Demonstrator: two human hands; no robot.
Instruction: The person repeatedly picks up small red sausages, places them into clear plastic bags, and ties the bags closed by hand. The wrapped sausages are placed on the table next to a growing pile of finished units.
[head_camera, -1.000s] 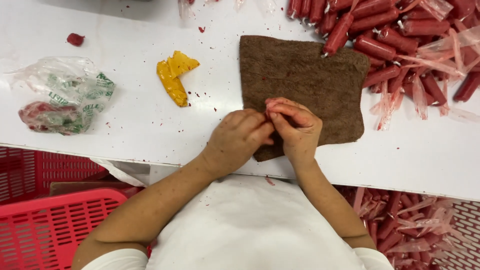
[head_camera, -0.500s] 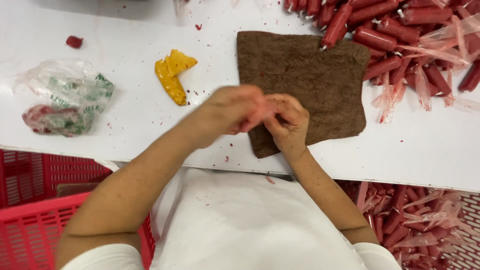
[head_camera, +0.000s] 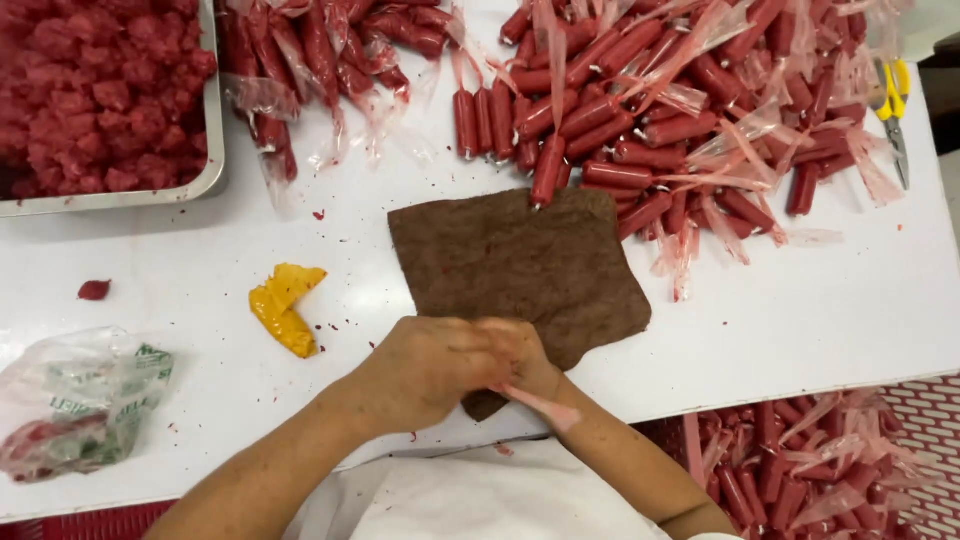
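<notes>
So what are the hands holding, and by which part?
Both hands pinch a thin pink plastic casing strip at its upper end; its tail trails free, lower right.

Both forearms angle inward, the left hand (head_camera: 425, 368) curled over the right hand (head_camera: 520, 358), fingers pinched together.

Bright, even overhead light; hands motion-blurred.

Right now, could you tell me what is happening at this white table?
A person's left hand and right hand are pressed together at the table's near edge, over a brown cloth, pulling a pink casing strip. Behind lies a heap of red sausages in casings; a metal tray of red meat pieces sits far left.
</notes>
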